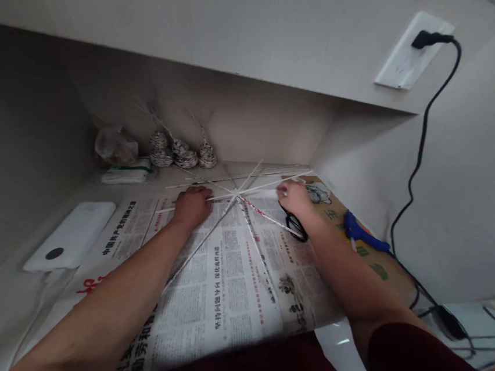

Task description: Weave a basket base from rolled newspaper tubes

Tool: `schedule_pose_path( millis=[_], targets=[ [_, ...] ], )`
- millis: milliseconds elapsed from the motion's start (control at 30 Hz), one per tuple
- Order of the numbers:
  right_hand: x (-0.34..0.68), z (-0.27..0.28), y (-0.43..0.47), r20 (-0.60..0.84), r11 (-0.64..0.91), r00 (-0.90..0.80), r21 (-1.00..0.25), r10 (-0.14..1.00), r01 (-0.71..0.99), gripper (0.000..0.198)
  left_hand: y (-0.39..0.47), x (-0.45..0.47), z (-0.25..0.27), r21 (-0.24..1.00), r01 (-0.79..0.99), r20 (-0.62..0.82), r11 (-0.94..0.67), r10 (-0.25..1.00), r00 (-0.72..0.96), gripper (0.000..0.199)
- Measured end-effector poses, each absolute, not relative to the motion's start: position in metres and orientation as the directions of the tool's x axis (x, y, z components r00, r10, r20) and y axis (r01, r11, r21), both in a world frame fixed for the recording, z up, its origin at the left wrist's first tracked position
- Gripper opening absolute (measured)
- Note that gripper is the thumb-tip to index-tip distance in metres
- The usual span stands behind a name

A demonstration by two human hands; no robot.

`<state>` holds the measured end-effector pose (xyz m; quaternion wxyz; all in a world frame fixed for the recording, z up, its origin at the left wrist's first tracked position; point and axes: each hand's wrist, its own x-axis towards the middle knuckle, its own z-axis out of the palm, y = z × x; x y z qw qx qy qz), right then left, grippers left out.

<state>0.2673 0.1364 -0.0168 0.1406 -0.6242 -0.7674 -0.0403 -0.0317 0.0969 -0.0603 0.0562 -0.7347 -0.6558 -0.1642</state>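
Thin rolled-paper sticks (235, 193) cross at one middle and fan out like a star over a spread newspaper (193, 297). My left hand (193, 208) lies left of the crossing, its fingers curled down over one white stick. On the other side, my right hand (295, 199) is closed in a pinch close to the stick ends; a small whitish bit shows at its fingertips, too small to name. Black-handled scissors (296, 228) lie just below that hand, partly covered by it, and a stick end reaches over them.
Several woven gourd shapes (208, 155) stand at the back beside a plastic bag (115, 145). A white power bank (71, 235) with a cable lies left. A blue glue gun (365, 232) rests on cardboard (379, 271) at right. A black cord (422, 138) hangs from the wall socket (413, 55).
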Motion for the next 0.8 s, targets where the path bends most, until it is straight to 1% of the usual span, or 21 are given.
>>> schedule_pose_path(
  millis=[67,133,267,333,467,600,700,800],
  targets=[
    [0.289,-0.016,0.138,0.249,0.148,-0.137,-0.027,0.959,0.989,0.032,0.099,-0.033,-0.06,0.149,0.979,0.308,-0.14,0.947,0.088,0.037],
    [0.301,-0.021,0.14,0.213,0.139,-0.144,0.042,0.966,0.989,0.038,0.1,-0.035,-0.06,0.162,0.977,0.311,-0.142,0.947,0.086,0.037],
    [0.306,-0.03,0.151,0.14,0.185,-0.202,0.126,0.969,0.975,0.043,0.102,-0.037,-0.062,0.174,0.976,0.32,-0.133,0.945,0.072,0.037],
    [0.304,-0.029,0.16,0.11,0.195,-0.214,0.157,0.971,0.968,0.049,0.103,-0.038,-0.063,0.183,0.974,0.331,-0.135,0.941,0.068,0.037],
    [0.307,-0.017,0.175,0.048,0.232,-0.247,0.209,0.968,0.95,0.058,0.104,-0.039,-0.066,0.189,0.972,0.347,-0.142,0.935,0.07,0.038],
    [0.31,0.001,0.179,-0.05,0.289,-0.287,0.291,0.957,0.912,0.057,0.103,-0.039,-0.067,0.175,0.977,0.345,-0.124,0.937,0.057,0.039],
    [0.307,0.011,0.179,-0.126,0.309,-0.282,0.345,0.951,0.886,0.06,0.098,-0.041,-0.067,0.168,0.98,0.351,-0.108,0.935,0.042,0.039],
    [0.303,0.016,0.181,-0.162,0.307,-0.263,0.412,0.951,0.858,0.065,0.094,-0.043,-0.067,0.159,0.983,0.361,-0.091,0.932,0.028,0.04]
  ],
)
